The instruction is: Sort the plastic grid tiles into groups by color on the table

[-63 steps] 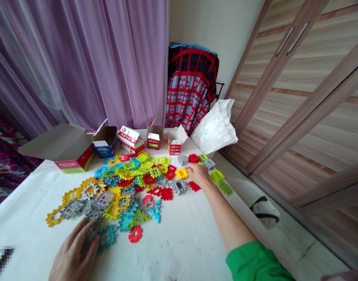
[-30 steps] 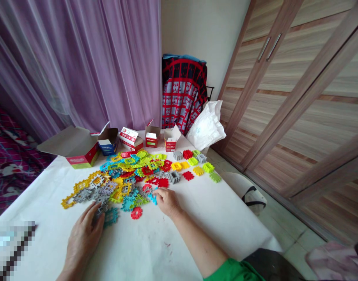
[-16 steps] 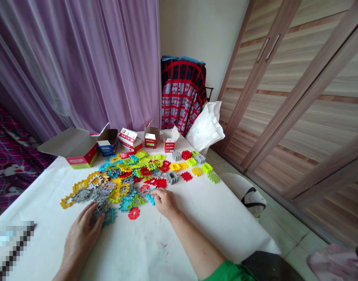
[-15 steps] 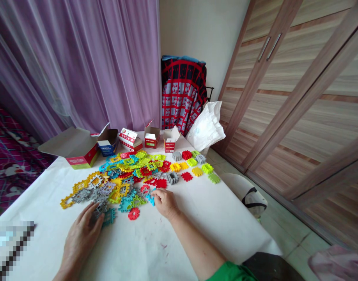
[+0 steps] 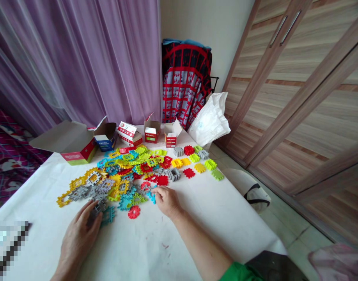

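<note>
A spread pile of notched plastic pieces in many colours lies on the white-covered table [image 5: 179, 242]. My left hand [image 5: 81, 230] rests at the pile's near left edge, its fingers curved over a grey piece [image 5: 100, 205], beside a teal piece [image 5: 108, 216]. At the pile's right edge, my right hand [image 5: 166, 201] has its fingers bent in, their tips at a blue piece [image 5: 151, 196]. Between the hands lies a round red piece [image 5: 133, 212]. Small stacks and single pieces, such as a red one [image 5: 188, 173], sit right of the pile.
Behind the pile stand a large open box [image 5: 79, 154], a blue box [image 5: 104, 142] and several small red-and-white boxes [image 5: 152, 135]. A white bag [image 5: 210, 123] is at the table's far right corner. Wooden wardrobe doors [image 5: 284, 97] rise on the right.
The view has shifted slightly, so the boxes and bag appear a little higher. Both hands remain at the same pieces.
</note>
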The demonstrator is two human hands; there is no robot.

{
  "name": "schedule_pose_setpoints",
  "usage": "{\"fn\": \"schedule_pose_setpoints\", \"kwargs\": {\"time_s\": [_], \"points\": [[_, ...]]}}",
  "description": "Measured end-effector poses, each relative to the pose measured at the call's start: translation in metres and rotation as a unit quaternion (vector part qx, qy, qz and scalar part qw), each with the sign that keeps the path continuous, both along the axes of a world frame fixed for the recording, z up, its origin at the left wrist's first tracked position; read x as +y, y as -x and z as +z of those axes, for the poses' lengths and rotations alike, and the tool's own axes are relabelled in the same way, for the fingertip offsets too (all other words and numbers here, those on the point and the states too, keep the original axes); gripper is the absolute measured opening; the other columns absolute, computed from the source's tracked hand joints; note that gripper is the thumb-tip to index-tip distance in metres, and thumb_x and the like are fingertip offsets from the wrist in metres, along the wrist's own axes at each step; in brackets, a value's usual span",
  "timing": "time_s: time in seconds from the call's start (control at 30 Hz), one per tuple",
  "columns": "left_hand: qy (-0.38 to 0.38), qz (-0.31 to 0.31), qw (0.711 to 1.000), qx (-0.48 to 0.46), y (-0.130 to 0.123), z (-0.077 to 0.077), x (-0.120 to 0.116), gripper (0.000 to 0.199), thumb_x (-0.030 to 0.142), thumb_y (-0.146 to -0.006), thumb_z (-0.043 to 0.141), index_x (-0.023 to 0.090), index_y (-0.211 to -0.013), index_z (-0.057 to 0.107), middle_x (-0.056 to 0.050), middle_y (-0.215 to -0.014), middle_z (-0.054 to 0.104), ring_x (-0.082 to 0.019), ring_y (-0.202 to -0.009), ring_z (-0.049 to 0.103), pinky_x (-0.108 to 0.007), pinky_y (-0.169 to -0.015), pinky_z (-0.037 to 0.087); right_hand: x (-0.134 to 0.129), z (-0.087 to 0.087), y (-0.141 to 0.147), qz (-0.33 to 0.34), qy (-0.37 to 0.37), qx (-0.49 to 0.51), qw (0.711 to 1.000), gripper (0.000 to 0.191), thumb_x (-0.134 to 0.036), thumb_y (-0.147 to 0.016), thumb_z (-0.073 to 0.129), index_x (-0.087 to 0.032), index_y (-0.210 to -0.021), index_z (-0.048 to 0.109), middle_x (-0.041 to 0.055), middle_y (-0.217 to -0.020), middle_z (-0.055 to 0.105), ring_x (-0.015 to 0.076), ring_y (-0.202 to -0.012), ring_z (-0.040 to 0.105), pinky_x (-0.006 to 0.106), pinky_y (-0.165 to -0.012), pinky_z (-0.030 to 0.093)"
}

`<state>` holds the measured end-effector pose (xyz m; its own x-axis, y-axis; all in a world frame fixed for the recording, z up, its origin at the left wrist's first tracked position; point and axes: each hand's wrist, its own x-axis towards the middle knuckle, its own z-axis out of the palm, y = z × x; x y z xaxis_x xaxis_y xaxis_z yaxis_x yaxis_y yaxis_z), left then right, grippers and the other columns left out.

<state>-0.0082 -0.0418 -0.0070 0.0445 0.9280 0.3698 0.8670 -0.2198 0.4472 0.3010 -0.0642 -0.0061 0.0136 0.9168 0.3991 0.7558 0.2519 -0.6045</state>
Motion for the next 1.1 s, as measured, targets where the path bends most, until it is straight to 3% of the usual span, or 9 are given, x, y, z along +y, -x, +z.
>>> {"fn": "schedule_pose_setpoints", "kwargs": {"time_s": [0.43,0.63,0.77,1.1], "points": [[-0.006,-0.054,0.998,-0.015,0.009,-0.016,0.005,0.054,0.057,-0.083,0.050,0.025,-0.124,0.061,-0.009,-0.129,0.068,-0.029,-0.115,0.065,-0.044,-0.099,0.054,0.000,-0.001,0.002,0.011,-0.010,0.024,1.000,0.030,-0.007,-0.083,0.049,-0.023,-0.093,0.073,0.0024,-0.089,0.077,0.0151,-0.083,0.071,0.022,-0.079,0.052],[0.010,-0.011,0.999,-0.033,0.003,-0.011,0.000,0.049,0.056,-0.085,0.049,0.030,-0.125,0.060,-0.007,-0.134,0.065,-0.028,-0.115,0.066,-0.043,-0.094,0.058,0.000,-0.001,0.003,0.027,-0.040,0.031,0.998,0.031,-0.007,-0.083,0.047,-0.022,-0.092,0.072,0.0030,-0.087,0.076,0.0158,-0.081,0.070,0.023,-0.078,0.053],[-0.001,0.005,0.999,-0.050,-0.004,-0.005,-0.002,0.042,0.051,-0.086,0.049,0.031,-0.121,0.064,-0.004,-0.137,0.062,-0.025,-0.114,0.067,-0.036,-0.089,0.059,-0.002,-0.001,0.002,0.029,-0.072,0.051,0.996,0.031,-0.007,-0.083,0.046,-0.022,-0.090,0.072,0.0034,-0.084,0.076,0.0160,-0.079,0.071,0.023,-0.077,0.054],[0.005,-0.015,0.994,-0.110,-0.009,-0.004,-0.009,0.039,0.040,-0.093,0.041,0.024,-0.117,0.066,-0.006,-0.127,0.070,-0.020,-0.116,0.066,-0.037,-0.102,0.053,-0.002,-0.002,-0.003,0.049,-0.089,0.072,0.992,0.028,-0.012,-0.085,0.045,-0.022,-0.085,0.071,0.0036,-0.079,0.076,0.0153,-0.075,0.072,0.022,-0.072,0.056]]}}
